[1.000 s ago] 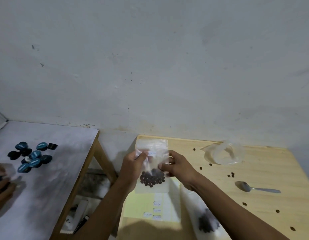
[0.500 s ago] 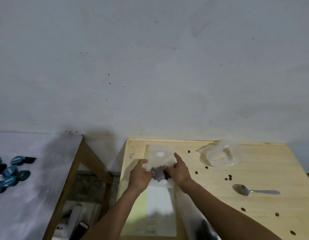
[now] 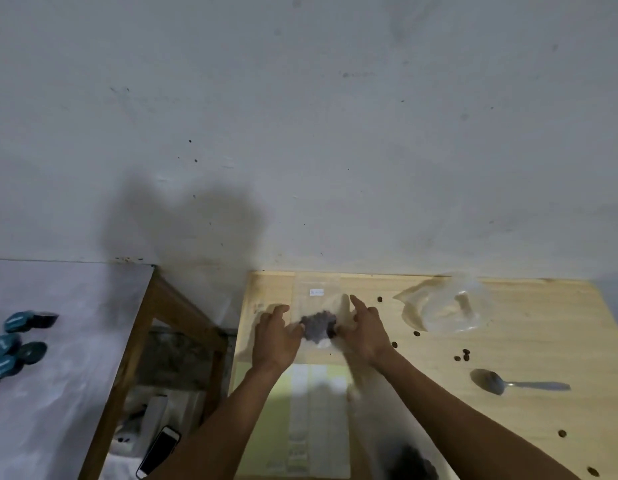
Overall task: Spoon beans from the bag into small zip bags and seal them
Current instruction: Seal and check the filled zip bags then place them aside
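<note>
A small clear zip bag (image 3: 316, 289) with a white label lies flat on the wooden table (image 3: 508, 427) near its back edge, with a dark clump of beans (image 3: 318, 328) in its lower half. My left hand (image 3: 274, 337) sits at the bag's left edge and my right hand (image 3: 364, 329) at its right edge. Fingers of both hands are spread, and the thumbs touch the bag beside the beans. The large bean bag (image 3: 409, 462) lies at the bottom edge under my right forearm. A metal spoon (image 3: 501, 382) rests on the table to the right.
A crumpled clear plastic bag (image 3: 449, 306) sits at the back right. Loose beans (image 3: 466, 355) are scattered over the wood. Empty zip bags (image 3: 318, 410) lie on a green sheet between my arms. A grey table (image 3: 75, 358) with blue capsules (image 3: 9, 344) stands left; a phone (image 3: 160, 452) lies below.
The zip bag went from held upright in the air down onto the table near the wall. My fingers have spread apart at its sides. The view has tilted up toward the wall.
</note>
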### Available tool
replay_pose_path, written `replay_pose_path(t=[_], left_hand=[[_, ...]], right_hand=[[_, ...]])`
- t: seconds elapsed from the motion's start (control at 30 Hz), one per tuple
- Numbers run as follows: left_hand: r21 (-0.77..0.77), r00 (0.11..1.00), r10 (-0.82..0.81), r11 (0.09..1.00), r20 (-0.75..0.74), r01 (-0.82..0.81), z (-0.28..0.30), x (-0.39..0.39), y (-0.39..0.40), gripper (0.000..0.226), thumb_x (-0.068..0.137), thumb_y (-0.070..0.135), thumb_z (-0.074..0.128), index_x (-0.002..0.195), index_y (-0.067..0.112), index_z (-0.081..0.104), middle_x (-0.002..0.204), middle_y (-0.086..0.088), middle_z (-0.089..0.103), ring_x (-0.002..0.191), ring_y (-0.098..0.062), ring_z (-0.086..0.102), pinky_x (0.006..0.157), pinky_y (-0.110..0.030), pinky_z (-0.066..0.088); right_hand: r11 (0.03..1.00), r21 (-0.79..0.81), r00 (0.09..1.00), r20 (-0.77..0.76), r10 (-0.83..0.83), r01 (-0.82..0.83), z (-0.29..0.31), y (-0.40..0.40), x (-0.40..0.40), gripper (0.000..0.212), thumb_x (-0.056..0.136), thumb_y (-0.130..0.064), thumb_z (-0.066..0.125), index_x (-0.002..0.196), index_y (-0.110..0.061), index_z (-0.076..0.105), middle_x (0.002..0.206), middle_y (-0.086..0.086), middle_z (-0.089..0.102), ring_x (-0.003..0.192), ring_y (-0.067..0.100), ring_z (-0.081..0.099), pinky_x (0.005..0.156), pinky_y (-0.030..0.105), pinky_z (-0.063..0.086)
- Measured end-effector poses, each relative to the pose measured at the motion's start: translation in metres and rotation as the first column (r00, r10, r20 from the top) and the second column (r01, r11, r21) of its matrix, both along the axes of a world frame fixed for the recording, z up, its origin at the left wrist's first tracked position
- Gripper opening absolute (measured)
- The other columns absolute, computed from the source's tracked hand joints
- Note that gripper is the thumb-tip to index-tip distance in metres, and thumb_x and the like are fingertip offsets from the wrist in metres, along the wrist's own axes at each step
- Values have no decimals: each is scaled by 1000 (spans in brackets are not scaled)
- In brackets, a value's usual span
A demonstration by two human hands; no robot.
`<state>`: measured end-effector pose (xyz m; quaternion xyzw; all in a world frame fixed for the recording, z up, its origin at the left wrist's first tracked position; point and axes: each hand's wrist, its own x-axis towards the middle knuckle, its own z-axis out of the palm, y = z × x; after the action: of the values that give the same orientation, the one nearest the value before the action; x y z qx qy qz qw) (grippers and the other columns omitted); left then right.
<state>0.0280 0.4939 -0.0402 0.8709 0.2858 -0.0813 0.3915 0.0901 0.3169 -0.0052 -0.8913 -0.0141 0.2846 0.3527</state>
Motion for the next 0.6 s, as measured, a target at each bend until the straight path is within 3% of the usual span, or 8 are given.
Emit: replay_pose_path(t=[0.13, 0.2, 0.27, 0.33, 0.37, 0.47, 0.6], left_hand=[[-74, 996, -86, 994, -13, 85, 17, -24, -8, 10, 92, 28, 63, 96, 20, 60, 97, -4, 69, 81, -15, 61, 69, -24, 42], [-244, 978, -166, 961, -128, 131, 32, -38, -18, 12, 93, 28, 61, 89, 17, 62, 90, -3, 70, 71, -13, 64, 61, -24, 46], [-433, 931, -268, 890, -247, 142, 47, -51, -30, 17, 94, 28, 59, 92, 12, 64, 86, -5, 71, 63, -14, 66, 52, -23, 45], [-527, 881, -365, 834, -302, 164, 55, -60, -44, 23, 93, 26, 59, 100, 5, 65, 89, -9, 71, 62, -16, 67, 50, -23, 45], [-557, 866, -389, 814, -314, 163, 56, -65, -52, 26, 93, 26, 59, 104, 2, 64, 91, -11, 70, 62, -18, 67, 51, -23, 47], [-581, 861, -392, 801, -324, 146, 53, -77, -76, 29, 93, 23, 59, 109, -1, 63, 94, -12, 68, 64, -18, 68, 53, -23, 52], [-547, 918, -295, 830, -265, 109, 47, -90, -93, 9, 87, 16, 61, 84, 8, 61, 83, -11, 65, 63, -21, 62, 59, -26, 51]], right_hand=[[985, -120, 992, -12, 127, -127, 15, -49, -9, 49, 91, -26, 63, 137, -15, 50, 121, 11, 59, 106, 24, 60, 83, 26, 43], [966, -193, 985, -36, 166, -170, 21, -73, -19, 38, 91, -27, 62, 127, -16, 56, 115, 8, 62, 103, 23, 61, 85, 29, 45], [941, -262, 977, -76, 201, -214, 25, -94, -31, 34, 90, -30, 63, 120, -17, 57, 112, 7, 63, 99, 22, 60, 83, 32, 47], [926, -303, 974, -110, 199, -223, 29, -109, -46, 34, 89, -36, 64, 117, -18, 57, 111, 4, 62, 90, 19, 57, 73, 30, 47], [925, -311, 975, -117, 190, -218, 30, -114, -54, 35, 89, -39, 65, 117, -19, 56, 110, 3, 62, 88, 18, 57, 71, 29, 46], [930, -314, 980, -113, 164, -192, 29, -124, -75, 40, 87, -42, 66, 118, -19, 55, 109, 4, 64, 98, 20, 60, 82, 32, 49], [973, -230, 999, -48, 9, -20, 27, -125, -96, 30, 85, -34, 70, 103, -17, 54, 95, 4, 66, 83, 19, 60, 75, 33, 48]])
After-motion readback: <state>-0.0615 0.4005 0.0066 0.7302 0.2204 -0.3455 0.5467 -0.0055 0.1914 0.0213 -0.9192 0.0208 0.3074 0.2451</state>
